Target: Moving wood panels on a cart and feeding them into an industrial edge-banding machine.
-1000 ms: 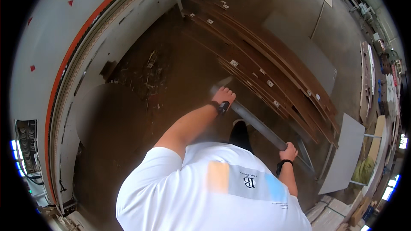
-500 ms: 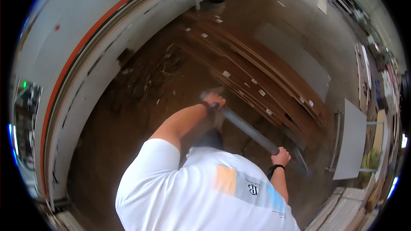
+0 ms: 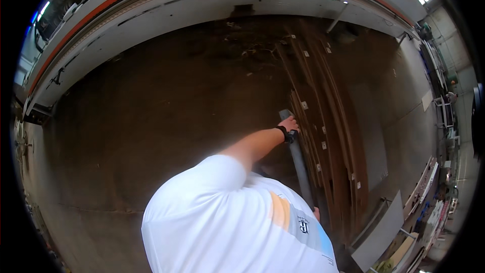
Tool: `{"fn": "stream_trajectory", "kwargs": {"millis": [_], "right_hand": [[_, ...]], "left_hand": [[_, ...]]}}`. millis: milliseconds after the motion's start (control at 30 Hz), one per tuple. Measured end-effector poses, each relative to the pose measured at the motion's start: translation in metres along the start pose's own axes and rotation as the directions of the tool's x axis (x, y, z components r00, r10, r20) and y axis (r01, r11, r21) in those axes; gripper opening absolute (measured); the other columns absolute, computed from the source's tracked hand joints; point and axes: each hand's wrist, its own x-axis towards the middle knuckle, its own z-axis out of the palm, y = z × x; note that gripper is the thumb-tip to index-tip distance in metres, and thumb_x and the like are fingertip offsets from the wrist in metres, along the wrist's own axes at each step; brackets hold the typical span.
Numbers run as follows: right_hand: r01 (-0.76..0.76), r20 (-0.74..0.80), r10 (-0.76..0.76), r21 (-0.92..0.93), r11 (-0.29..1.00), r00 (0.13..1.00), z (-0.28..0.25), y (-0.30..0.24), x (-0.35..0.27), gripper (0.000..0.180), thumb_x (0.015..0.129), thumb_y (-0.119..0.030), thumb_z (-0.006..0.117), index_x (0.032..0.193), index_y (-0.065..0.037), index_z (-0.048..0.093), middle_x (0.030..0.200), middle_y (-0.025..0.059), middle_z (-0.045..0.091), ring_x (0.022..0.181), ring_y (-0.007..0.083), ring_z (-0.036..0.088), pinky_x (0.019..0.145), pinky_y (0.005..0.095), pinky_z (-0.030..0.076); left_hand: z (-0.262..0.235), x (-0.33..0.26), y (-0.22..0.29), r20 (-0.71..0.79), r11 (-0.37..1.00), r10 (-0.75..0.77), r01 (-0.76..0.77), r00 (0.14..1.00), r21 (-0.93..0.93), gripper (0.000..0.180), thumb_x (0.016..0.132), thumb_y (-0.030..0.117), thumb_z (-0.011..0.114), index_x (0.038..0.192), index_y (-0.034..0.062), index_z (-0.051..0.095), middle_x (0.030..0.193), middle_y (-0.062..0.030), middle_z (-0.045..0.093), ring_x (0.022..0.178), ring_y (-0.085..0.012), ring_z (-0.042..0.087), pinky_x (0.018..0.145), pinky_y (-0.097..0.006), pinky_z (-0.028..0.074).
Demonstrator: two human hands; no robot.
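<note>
1. brown floor (image 3: 151,121) fills most of the view, bounded along the top by a long grey machine (image 3: 202,0) with an orange stripe.
2. left hand (image 3: 289,124) is clenched on the upper end of a long grey panel strip (image 3: 299,162), arm stretched out.
3. right hand (image 3: 317,214) barely shows past the white shirt at the strip's lower end; its grip cannot be told.
4. stacked brown boards (image 3: 328,121) lie just beside the strip on its right.
5. open floor spreads wide to the left.

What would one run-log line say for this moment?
left hand: grips top of grey strip | right hand: at strip's lower end, mostly hidden | beside: brown boards stacked on floor
</note>
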Motion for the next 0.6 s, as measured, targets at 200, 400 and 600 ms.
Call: {"fn": "stream_trajectory", "kwargs": {"millis": [200,400,600], "right_hand": [[-0.193,-0.094,0.183,-0.106,0.976,0.979,0.097,0.009,-0.101,0.060,0.075,-0.038,0.085,0.128,-0.014,0.072,0.132,0.0194,0.073,0.128,0.0414,0.065,0.110,0.0479,0.051],[-0.254,-0.081,0.243,-0.163,0.953,0.967,0.153,0.065,-0.203,0.062,0.075,-0.030,0.081,0.134,-0.013,0.071,0.139,0.0134,0.070,0.136,0.0350,0.062,0.118,0.0472,0.044],[-0.188,-0.384,0.158,-0.040,0.981,0.910,0.165,0.182,-0.333,0.056,0.071,-0.031,0.086,0.124,-0.018,0.074,0.129,0.0101,0.072,0.130,0.0324,0.061,0.122,0.0481,0.036]], "left_hand": [[0.009,-0.150,0.014,-0.167,0.987,0.153,-0.157,0.974,-0.011,0.011,0.091,0.019,0.066,0.100,0.0163,0.070,0.101,-0.0001,0.067,0.110,-0.0218,0.062,0.106,-0.038,0.040],[-0.003,-0.271,0.070,-0.014,0.976,0.214,-0.214,0.977,-0.051,0.028,0.083,0.028,0.073,0.109,0.0155,0.072,0.107,-0.0062,0.074,0.114,-0.0283,0.067,0.104,-0.043,0.047],[-0.067,-0.354,0.182,0.118,0.935,0.353,-0.351,0.928,-0.041,0.023,0.090,0.024,0.064,0.109,0.0183,0.074,0.115,-0.0088,0.076,0.119,-0.0311,0.070,0.107,-0.046,0.048]]}}
